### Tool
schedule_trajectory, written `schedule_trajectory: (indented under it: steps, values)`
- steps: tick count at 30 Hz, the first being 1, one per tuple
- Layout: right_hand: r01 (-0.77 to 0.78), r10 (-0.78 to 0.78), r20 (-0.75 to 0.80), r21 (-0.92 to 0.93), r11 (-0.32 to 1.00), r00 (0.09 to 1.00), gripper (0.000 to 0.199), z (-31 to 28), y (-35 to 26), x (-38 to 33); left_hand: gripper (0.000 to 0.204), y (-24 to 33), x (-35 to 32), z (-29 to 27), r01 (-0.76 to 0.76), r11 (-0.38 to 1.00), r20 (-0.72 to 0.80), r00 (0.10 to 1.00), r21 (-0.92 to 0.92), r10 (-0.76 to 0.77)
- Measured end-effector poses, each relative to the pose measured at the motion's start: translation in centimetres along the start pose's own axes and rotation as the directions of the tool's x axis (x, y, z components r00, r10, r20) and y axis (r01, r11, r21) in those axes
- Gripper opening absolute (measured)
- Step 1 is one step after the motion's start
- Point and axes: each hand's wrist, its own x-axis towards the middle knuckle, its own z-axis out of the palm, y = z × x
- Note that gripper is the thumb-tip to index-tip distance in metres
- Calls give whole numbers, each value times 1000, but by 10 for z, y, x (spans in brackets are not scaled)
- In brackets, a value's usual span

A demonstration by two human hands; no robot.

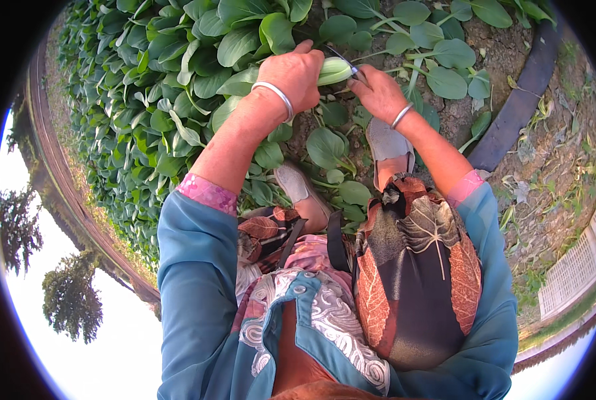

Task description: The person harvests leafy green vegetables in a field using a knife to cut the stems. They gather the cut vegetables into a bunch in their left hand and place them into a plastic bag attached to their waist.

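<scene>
My left hand (pixel 290 79) is closed around the leafy part of a bok choy (pixel 335 71). Its pale green stalk end sticks out to the right, between my two hands. In my right hand (pixel 382 95) is a small knife (pixel 356 71), gripped at its lower end. The thin blade runs up and left beside the cut end of the stalks; whether it touches them, I cannot tell. Most of the knife's handle is hidden by my fingers. Both wrists carry a silver bangle.
Dense bok choy plants (pixel 134 93) fill the bed on the left. Scattered ones (pixel 448 77) stand at the upper right and between my shoes (pixel 390 143). A flat black hose (pixel 511 127) curves along the right side. Farther right lies a white lattice crate (pixel 574 267).
</scene>
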Motion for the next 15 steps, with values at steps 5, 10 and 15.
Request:
schedule_trajectory:
  steps: [5,10,15]
  values:
    - [-129,147,99,-171,977,984,37,26,-13,19,28,-24,-21,13,116,977,118,983,178,-138]
    - [-136,184,150,-283,949,971,36,29,-18,30,35,-32,-30,26,127,977,66,988,174,-141]
    - [-153,207,178,-274,949,962,40,34,-27,31,34,-41,-31,36,178,978,57,981,110,-185]
